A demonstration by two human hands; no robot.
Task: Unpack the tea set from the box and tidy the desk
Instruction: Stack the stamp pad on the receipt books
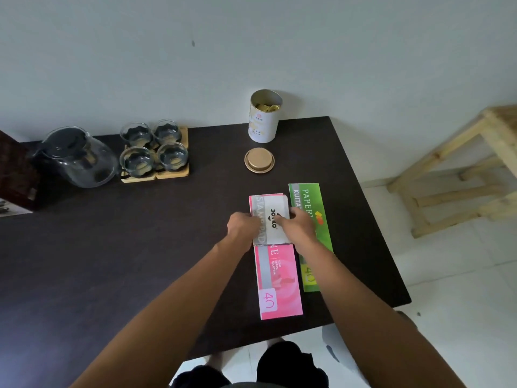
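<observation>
A glass teapot (pixel 79 158) with a black lid stands at the desk's back left. Beside it, several glass cups (pixel 154 148) sit on wooden coasters (pixel 156 176). A white stamp pad box (pixel 275 208) lies on the far end of a pink receipt book (pixel 279 278). My left hand (pixel 242 224) grips the box's left side and my right hand (pixel 298 224) grips its right side. A green receipt book (pixel 313 217) lies just right of the pink one, partly under my right arm.
An open white tin (pixel 263 119) with gold packets stands at the back, its gold lid (pixel 259 160) lying in front. A dark box (pixel 15 175) sits at the far left. The dark desk (pixel 126 261) ends right of the green book. A wooden stool (pixel 461 169) stands to the right.
</observation>
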